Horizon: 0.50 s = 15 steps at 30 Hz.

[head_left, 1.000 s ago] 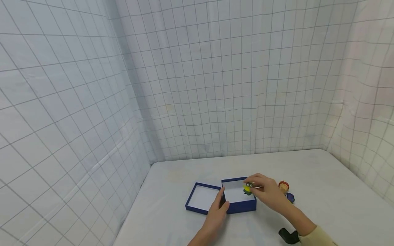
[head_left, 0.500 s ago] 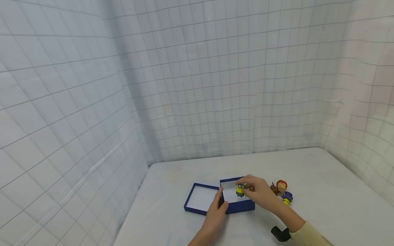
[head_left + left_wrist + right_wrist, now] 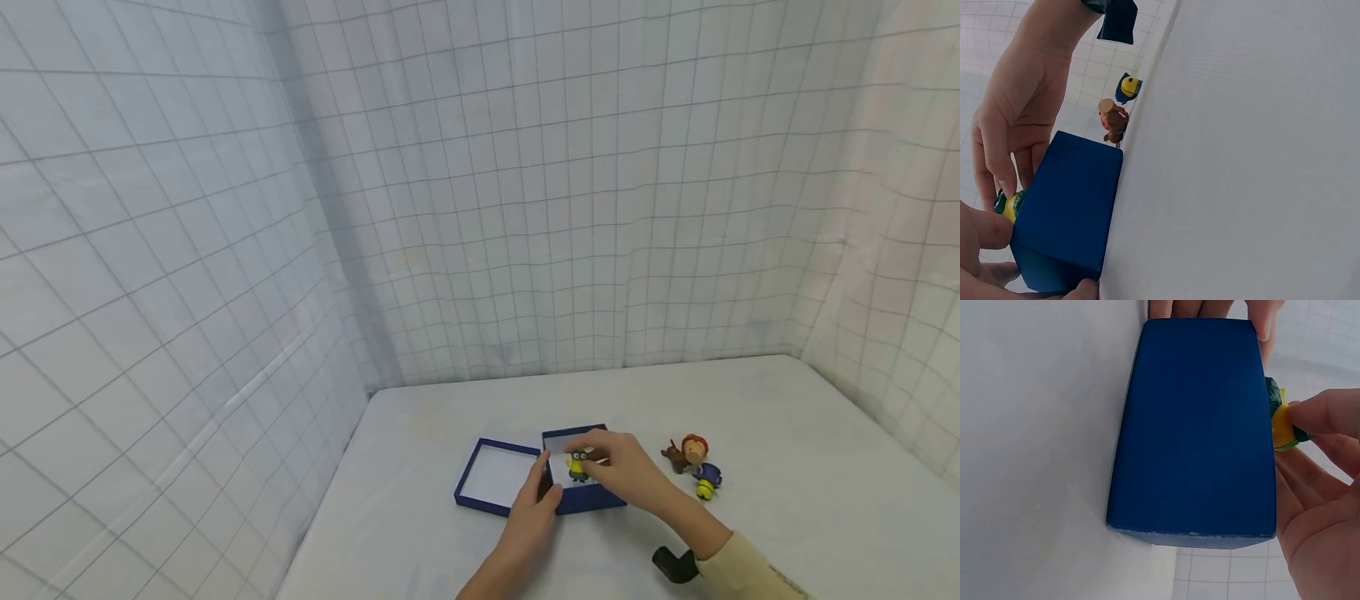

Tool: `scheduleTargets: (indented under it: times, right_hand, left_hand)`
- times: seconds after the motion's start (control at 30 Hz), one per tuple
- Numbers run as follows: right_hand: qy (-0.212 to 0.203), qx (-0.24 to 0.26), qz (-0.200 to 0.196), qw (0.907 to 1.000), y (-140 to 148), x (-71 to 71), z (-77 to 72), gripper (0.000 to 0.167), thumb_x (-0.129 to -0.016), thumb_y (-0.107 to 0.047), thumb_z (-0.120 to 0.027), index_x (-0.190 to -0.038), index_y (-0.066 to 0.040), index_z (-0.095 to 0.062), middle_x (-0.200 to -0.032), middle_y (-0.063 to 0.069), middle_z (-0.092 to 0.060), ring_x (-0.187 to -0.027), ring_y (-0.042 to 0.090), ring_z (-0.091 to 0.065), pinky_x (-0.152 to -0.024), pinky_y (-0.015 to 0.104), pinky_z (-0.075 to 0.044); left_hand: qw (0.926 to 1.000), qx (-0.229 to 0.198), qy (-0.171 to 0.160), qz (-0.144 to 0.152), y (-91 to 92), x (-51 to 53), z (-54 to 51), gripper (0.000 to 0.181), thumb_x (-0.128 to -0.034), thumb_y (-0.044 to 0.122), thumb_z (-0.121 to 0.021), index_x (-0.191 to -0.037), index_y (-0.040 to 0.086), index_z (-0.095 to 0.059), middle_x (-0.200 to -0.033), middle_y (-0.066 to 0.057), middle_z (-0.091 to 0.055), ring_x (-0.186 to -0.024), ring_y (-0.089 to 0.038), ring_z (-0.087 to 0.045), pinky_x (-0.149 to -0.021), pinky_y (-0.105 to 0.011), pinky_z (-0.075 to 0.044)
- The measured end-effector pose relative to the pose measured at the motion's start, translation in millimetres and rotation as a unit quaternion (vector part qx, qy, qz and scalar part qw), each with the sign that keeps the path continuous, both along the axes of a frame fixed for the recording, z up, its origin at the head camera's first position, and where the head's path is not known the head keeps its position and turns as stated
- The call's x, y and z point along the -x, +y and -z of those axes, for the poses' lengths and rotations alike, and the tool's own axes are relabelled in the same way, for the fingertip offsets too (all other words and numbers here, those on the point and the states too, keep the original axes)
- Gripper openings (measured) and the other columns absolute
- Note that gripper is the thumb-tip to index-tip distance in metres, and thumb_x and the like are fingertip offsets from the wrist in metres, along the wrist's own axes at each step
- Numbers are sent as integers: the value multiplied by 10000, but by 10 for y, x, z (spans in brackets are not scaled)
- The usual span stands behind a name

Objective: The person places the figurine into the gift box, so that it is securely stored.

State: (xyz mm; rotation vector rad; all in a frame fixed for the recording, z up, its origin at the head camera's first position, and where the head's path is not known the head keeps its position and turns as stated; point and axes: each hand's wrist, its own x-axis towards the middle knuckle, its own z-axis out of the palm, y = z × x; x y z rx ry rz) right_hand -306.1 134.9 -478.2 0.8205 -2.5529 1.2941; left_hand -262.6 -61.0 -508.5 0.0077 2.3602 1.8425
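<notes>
A blue box (image 3: 588,499) with a white inside lies on the table, its opening facing up. My left hand (image 3: 527,518) holds its left wall near the front corner, thumb at the rim. Between thumb and fingers my right hand (image 3: 630,473) pinches a yellow-and-green Minion figurine (image 3: 576,468) upright over the box opening. In the left wrist view the figurine (image 3: 1012,206) shows just past the rim, partly behind the box. The right wrist view shows the right thumb on its yellow body (image 3: 1282,427); whether it touches the box floor I cannot tell.
A blue-rimmed lid (image 3: 480,504) lies white side up, left of the box. To the right lie a red-topped figurine (image 3: 695,448), a brown animal figurine (image 3: 677,457) and a blue-and-yellow figurine (image 3: 707,482). A dark bent object (image 3: 673,566) sits by the right sleeve.
My right hand has moved left with the Minion figurine, from the box's right side towards its middle. The figurines on the right have come into fuller view. My left hand stays on the box.
</notes>
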Motion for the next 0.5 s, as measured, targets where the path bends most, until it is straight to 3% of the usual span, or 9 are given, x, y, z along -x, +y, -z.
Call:
scheduleTargets:
  times: [0.5]
  right_hand:
    - [-161,-42,-208,9996,-98,39,49,302,-918,-27,-680,-1183,-164,-730,-1155,-48,-711,-953,112,-702,-788,232,-575]
  left_hand:
    - [10000,-28,45,64,-2,6,0,581,-1046,327,-541,-1579,358,-312,-1644,-137,-249,-1489,-442,-191,-1137,-680,-220]
